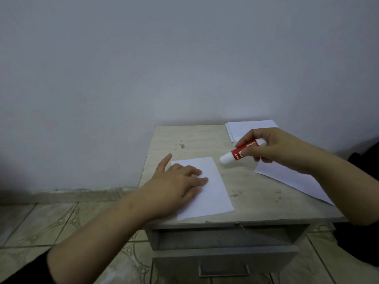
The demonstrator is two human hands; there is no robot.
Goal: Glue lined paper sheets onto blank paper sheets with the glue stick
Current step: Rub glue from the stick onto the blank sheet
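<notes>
At nine o'clock on the desk [246, 201] we see the left hand [178, 181] lying flat on a sheet of paper [213, 187], its fingers straight and spread, pressing the sheet down; this grip is unclenched and curls round nothing. Whether the sheet is lined or blank we cannot tell, since its face shows plain white here. Toward one o'clock from the sheet, the right hand [279, 150] has its grip closed on the glue stick [243, 149], which it holds tilted above the desk, white end pointing down toward the sheet. Whether that end is capped we cannot tell. Under the right hand, at three o'clock, lies a second sheet [291, 179]; at one o'clock, against the wall [184, 58], rests a small stack of sheets [246, 128].

We judge the step in hand to be spreading glue. To do it well, we should keep the left palm firm near the sheet's left edge so the paper cannot skid. We should draw the stick in straight, overlapping strokes away from the holding hand, carry them to the corners, and press lightly to avoid wrinkling thin paper.
</notes>
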